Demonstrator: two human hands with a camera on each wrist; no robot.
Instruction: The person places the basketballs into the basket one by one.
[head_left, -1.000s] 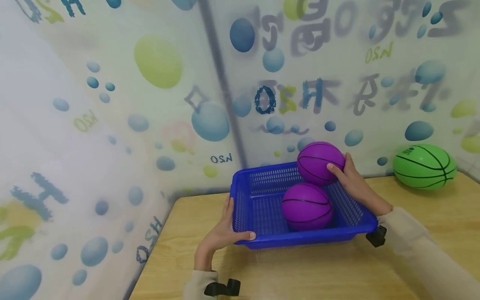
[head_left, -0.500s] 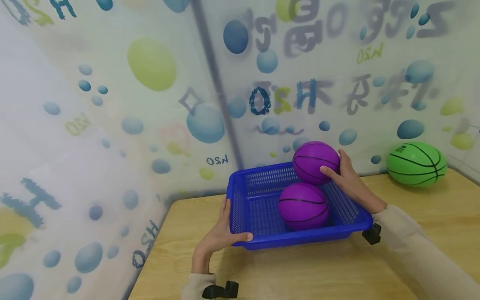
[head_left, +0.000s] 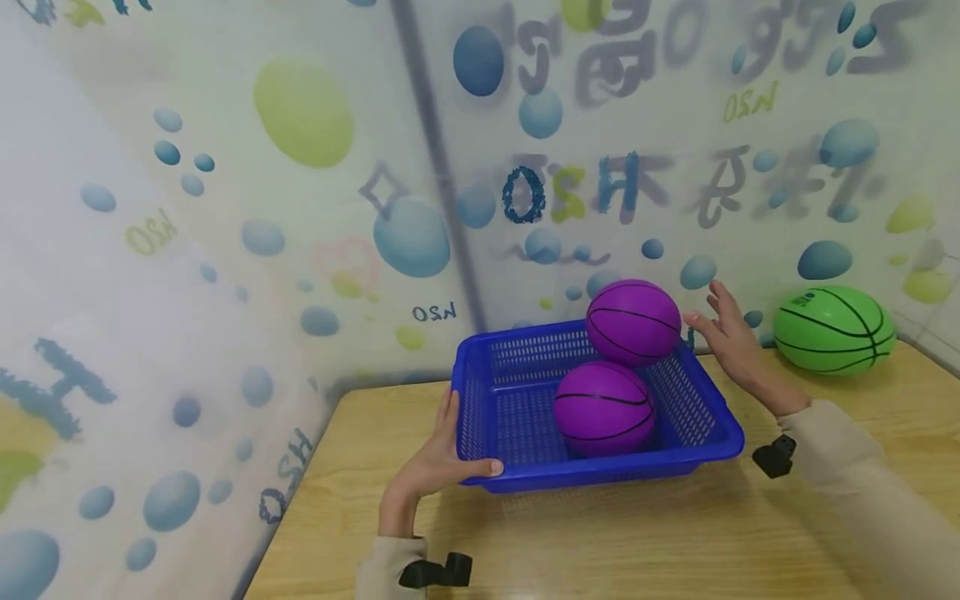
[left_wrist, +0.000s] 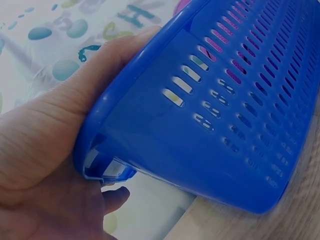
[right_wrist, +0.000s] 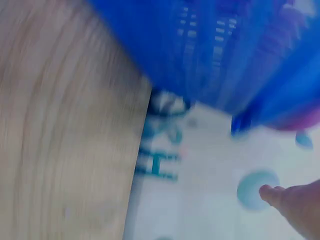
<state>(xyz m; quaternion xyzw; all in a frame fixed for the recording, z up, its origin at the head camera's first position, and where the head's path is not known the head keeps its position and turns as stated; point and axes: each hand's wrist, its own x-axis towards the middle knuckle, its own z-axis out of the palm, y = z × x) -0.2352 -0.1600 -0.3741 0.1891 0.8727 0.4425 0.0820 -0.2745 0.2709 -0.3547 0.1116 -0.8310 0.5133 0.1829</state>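
A blue plastic basket [head_left: 600, 477] with slotted walls stands on the wooden table. My left hand [head_left: 431, 467] grips its near left corner, thumb over the front rim and fingers along the left side. In the left wrist view this hand [left_wrist: 55, 115] wraps the basket rim. One purple ball [head_left: 603, 408] with black lines lies inside the basket. Another purple ball [head_left: 633, 321] rests higher at the back right corner, and I cannot tell what bears it. Just right of that ball, my right hand [head_left: 735, 346] is apart from it, fingers spread and holding nothing.
A green ball [head_left: 834, 330] with black lines sits at the table's back right. Behind the table [head_left: 585, 550] hangs a pale wall covering [head_left: 337, 208] with blue and green dots and letters. The right wrist view is blurred.
My right hand has let go of the upper purple ball and moved right, away from it. The ball stays at the back right corner. My left hand keeps its hold on the basket.
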